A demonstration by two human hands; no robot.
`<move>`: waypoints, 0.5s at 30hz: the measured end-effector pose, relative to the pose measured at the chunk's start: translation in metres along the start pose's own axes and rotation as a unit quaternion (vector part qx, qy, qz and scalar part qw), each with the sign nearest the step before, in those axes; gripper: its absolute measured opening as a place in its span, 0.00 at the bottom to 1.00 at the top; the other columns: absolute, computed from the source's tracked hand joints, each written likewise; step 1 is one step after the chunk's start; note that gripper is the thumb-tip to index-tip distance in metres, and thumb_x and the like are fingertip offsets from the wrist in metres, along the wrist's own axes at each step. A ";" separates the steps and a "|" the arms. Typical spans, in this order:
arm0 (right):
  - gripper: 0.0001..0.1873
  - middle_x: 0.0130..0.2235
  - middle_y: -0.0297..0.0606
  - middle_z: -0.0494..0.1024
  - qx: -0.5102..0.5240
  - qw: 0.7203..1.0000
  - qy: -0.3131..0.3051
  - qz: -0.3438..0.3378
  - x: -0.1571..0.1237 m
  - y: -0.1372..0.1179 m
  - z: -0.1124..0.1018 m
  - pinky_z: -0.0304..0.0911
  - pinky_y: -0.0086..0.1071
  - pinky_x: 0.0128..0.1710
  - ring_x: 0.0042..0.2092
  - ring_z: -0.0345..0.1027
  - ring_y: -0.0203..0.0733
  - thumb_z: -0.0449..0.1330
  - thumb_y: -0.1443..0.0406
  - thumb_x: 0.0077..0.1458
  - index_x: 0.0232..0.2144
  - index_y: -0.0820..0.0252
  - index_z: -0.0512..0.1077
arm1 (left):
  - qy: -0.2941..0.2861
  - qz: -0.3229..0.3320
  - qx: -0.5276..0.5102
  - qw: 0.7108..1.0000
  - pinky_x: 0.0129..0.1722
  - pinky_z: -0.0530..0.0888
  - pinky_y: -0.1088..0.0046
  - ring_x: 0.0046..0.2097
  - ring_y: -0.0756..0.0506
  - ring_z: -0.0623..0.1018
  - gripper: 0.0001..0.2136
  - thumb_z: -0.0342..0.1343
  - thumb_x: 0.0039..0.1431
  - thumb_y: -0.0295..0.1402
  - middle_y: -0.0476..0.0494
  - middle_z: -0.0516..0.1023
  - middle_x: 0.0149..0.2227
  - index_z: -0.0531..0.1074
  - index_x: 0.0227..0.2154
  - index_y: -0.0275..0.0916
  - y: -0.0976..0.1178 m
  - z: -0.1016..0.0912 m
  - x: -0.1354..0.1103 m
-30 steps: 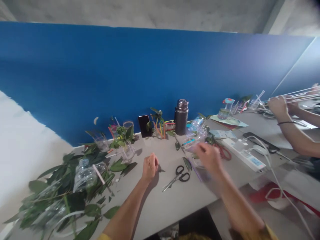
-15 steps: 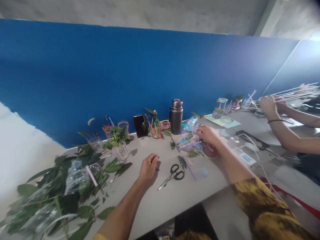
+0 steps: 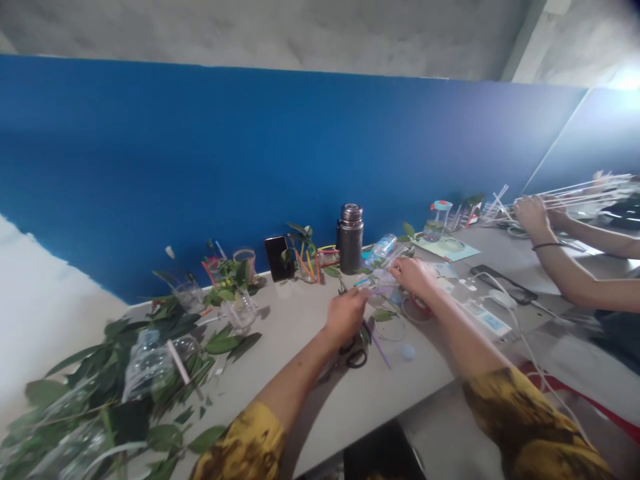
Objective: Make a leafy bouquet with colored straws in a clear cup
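Observation:
My left hand (image 3: 346,315) reaches right over the black-handled scissors (image 3: 354,355) and touches a clear plastic packet with coloured straws (image 3: 376,283). Its fingers are curled, though blur hides whether they grip. My right hand (image 3: 413,276) rests on the same packet from the right, fingers bent on it. A purple straw (image 3: 376,341) lies on the grey table (image 3: 310,393) just below both hands, beside a leaf (image 3: 384,315).
A dark steel flask (image 3: 349,237), a black phone (image 3: 276,258), cups with straws and leaves (image 3: 233,280) and a heap of leafy branches (image 3: 120,380) stand to the left. A power strip (image 3: 487,320) with white cables lies right. Another person's hands (image 3: 533,215) hold long white straws.
My left hand has moved right, from the bare table over the scissors to the packet. My right hand stays at the packet. The view has shifted slightly.

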State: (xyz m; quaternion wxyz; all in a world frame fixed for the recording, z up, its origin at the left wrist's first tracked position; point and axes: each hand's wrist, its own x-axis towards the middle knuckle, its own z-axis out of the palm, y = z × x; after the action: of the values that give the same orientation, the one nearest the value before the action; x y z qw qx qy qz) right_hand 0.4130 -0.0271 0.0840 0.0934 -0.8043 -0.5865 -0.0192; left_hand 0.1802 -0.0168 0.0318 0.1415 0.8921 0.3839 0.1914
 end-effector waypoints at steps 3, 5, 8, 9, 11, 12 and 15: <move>0.18 0.46 0.47 0.86 0.006 1.000 -0.004 -0.011 -0.003 -0.003 -0.001 0.62 0.34 0.43 0.48 0.79 0.51 0.55 0.56 0.70 0.47 0.56 0.82 | -0.031 -0.033 0.041 0.998 0.51 0.75 0.63 0.50 0.37 0.84 0.20 0.49 0.73 0.28 0.34 0.83 0.52 0.74 0.63 0.45 0.009 0.017 0.026; 0.19 0.46 0.47 0.85 0.003 1.000 -0.004 -0.015 -0.007 -0.003 -0.002 0.61 0.34 0.42 0.48 0.79 0.51 0.54 0.56 0.70 0.47 0.57 0.82 | -0.037 -0.047 0.044 0.997 0.51 0.75 0.62 0.49 0.36 0.84 0.19 0.47 0.72 0.26 0.33 0.84 0.49 0.77 0.59 0.42 0.007 0.027 0.038; 0.20 0.43 0.47 0.85 0.003 1.000 0.007 -0.020 -0.012 0.005 -0.002 0.60 0.34 0.40 0.45 0.78 0.51 0.53 0.56 0.71 0.46 0.57 0.82 | -0.029 -0.060 0.039 0.997 0.49 0.75 0.62 0.48 0.37 0.84 0.18 0.47 0.70 0.24 0.33 0.84 0.46 0.80 0.51 0.40 0.000 0.033 0.052; 0.19 0.42 0.47 0.85 0.006 1.000 0.009 -0.023 -0.013 0.010 -0.002 0.59 0.34 0.40 0.44 0.77 0.50 0.53 0.56 0.70 0.46 0.58 0.82 | -0.025 -0.065 0.036 0.997 0.49 0.75 0.62 0.48 0.37 0.84 0.18 0.47 0.70 0.24 0.33 0.84 0.45 0.81 0.50 0.40 -0.003 0.032 0.057; 0.19 0.41 0.46 0.85 0.019 0.999 0.016 -0.031 -0.015 0.021 -0.001 0.57 0.34 0.38 0.42 0.76 0.49 0.53 0.58 0.69 0.45 0.58 0.82 | -0.017 -0.077 0.027 0.996 0.47 0.75 0.62 0.46 0.37 0.84 0.16 0.48 0.69 0.24 0.33 0.84 0.43 0.81 0.49 0.40 -0.008 0.029 0.066; 0.18 0.40 0.44 0.84 0.030 0.999 0.023 -0.035 -0.016 0.028 0.000 0.55 0.34 0.37 0.41 0.75 0.48 0.53 0.58 0.68 0.44 0.57 0.82 | -0.017 -0.083 0.022 0.996 0.46 0.75 0.62 0.46 0.36 0.84 0.16 0.49 0.69 0.25 0.32 0.84 0.42 0.81 0.48 0.39 -0.010 0.027 0.071; 0.19 0.37 0.41 0.83 0.082 0.994 0.073 -0.030 -0.018 0.048 0.004 0.53 0.33 0.34 0.37 0.72 0.45 0.53 0.56 0.66 0.39 0.56 0.82 | -0.020 -0.091 0.002 0.996 0.45 0.75 0.63 0.45 0.36 0.84 0.13 0.52 0.70 0.28 0.31 0.85 0.41 0.82 0.48 0.39 -0.013 0.020 0.084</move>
State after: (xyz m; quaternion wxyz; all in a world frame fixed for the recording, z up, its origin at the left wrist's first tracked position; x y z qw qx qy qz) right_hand 0.4527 -0.0573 0.0711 0.2005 -0.7725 -0.6016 -0.0324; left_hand 0.2341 0.0519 0.0282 0.1637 0.8575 0.4609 0.1594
